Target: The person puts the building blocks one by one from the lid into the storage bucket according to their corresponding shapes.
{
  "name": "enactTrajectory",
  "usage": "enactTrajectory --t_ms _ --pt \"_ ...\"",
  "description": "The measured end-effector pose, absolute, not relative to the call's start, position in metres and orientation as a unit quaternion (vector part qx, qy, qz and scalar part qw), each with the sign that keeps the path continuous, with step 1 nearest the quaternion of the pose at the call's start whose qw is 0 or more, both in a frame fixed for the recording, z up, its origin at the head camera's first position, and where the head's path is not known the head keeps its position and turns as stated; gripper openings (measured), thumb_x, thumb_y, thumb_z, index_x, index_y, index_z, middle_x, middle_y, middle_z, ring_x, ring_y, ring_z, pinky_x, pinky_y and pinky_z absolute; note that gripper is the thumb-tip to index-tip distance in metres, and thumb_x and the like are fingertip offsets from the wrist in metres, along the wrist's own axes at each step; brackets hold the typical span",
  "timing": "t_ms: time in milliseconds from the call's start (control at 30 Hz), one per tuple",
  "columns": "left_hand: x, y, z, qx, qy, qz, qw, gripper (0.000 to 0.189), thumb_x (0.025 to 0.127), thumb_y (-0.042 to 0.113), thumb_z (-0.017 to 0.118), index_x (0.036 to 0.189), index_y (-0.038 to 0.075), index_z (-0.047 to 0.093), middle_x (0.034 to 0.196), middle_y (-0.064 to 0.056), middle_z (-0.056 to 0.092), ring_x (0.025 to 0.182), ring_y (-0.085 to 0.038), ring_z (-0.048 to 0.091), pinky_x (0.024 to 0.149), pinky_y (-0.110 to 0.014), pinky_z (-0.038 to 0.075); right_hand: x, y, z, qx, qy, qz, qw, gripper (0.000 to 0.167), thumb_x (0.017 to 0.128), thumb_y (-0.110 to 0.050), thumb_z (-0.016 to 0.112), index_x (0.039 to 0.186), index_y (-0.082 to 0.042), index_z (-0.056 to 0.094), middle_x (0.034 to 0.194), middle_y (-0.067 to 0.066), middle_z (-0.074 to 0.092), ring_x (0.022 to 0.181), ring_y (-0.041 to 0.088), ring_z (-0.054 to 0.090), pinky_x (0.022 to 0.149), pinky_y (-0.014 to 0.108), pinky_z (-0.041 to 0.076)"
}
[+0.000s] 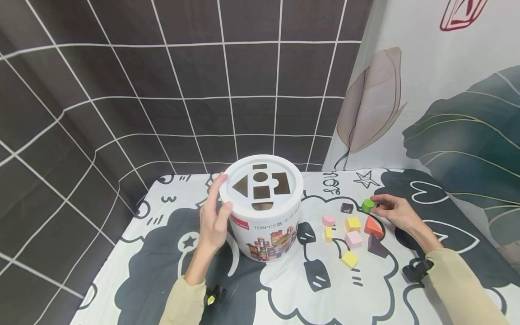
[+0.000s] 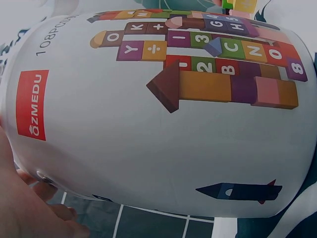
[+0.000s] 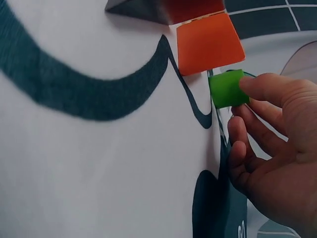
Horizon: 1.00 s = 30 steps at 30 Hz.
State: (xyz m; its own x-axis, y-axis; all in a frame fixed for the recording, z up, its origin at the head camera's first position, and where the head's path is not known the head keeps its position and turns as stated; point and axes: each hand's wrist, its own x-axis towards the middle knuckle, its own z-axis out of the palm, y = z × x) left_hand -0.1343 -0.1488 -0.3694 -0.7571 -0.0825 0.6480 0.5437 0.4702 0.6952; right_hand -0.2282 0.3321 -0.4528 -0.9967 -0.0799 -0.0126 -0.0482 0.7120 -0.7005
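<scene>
A green block point(image 1: 367, 206) is pinched between the thumb and fingers of the right hand point(image 1: 393, 211) at the scene's right, just beyond a red-orange block point(image 1: 373, 228). Small yellow, pink and dark blocks point(image 1: 354, 239) are scattered nearby. Farther left, a white bucket point(image 1: 260, 218) is touched on its left side by the extended fingers of the left hand point(image 1: 213, 220). Both are set against patterned cloth point(image 1: 300, 302).

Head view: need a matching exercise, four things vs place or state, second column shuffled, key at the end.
1. green block
2. left hand
3. white lid
4. red-orange block

A. on top of the bucket, with shaped cut-outs
B. between the green block and the dark triangular block
C. pinched by the right hand
D. against the bucket's side

Pairs: 1-C, 2-D, 3-A, 4-B
</scene>
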Motion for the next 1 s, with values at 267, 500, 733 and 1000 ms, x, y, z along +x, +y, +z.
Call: enactTrajectory --t_ms 267,500,733,1000 --pt "-0.1343 -0.1491 -0.3698 -0.148 -0.793 -0.497 0.319 0.061 0.088 0.026 0.046 0.145 0.005 0.049 0.152 -0.009 0.045 0.142 -0.024 0.038 0.113 -0.049 0.028 -0.2309 0.3326 -0.4527 -0.038 0.928 -0.369 0.024 0.053 0.089 -0.017 0.072 0.132 0.009 0.056 0.117 0.029 0.061 0.096 0.036 0.057 0.068 0.03 0.046" --pt "-0.1341 -0.1489 -0.3697 -0.15 -0.794 -0.496 0.318 0.062 0.088 0.027 0.046 0.146 0.004 0.049 0.153 -0.009 0.045 0.143 -0.024 0.037 0.113 -0.05 0.028 -0.2321 0.3299 -0.4542 -0.03 0.93 -0.364 0.029 0.052 0.089 -0.016 0.072 0.131 0.009 0.055 0.113 0.029 0.061 0.094 0.036 0.057 0.065 0.03 0.044" --pt "-0.1339 -0.1482 -0.3692 -0.152 -0.794 -0.495 0.318 0.061 0.088 0.026 0.046 0.145 0.004 0.049 0.153 -0.01 0.045 0.142 -0.024 0.038 0.113 -0.049 0.028 -0.2317 0.3304 -0.4548 -0.026 0.934 -0.355 0.024 0.051 0.089 -0.017 0.072 0.13 0.009 0.056 0.112 0.029 0.061 0.093 0.036 0.057 0.064 0.031 0.044" --pt "-0.1341 -0.1488 -0.3708 -0.147 -0.798 -0.492 0.317 0.062 0.088 0.026 0.045 0.145 0.004 0.049 0.153 -0.01 0.045 0.142 -0.025 0.038 0.113 -0.051 0.028 -0.2303 0.3287 -0.4488 -0.039 0.934 -0.356 -0.003 0.049 0.089 -0.016 0.073 0.127 0.01 0.057 0.108 0.028 0.064 0.092 0.037 0.059 0.064 0.03 0.048"
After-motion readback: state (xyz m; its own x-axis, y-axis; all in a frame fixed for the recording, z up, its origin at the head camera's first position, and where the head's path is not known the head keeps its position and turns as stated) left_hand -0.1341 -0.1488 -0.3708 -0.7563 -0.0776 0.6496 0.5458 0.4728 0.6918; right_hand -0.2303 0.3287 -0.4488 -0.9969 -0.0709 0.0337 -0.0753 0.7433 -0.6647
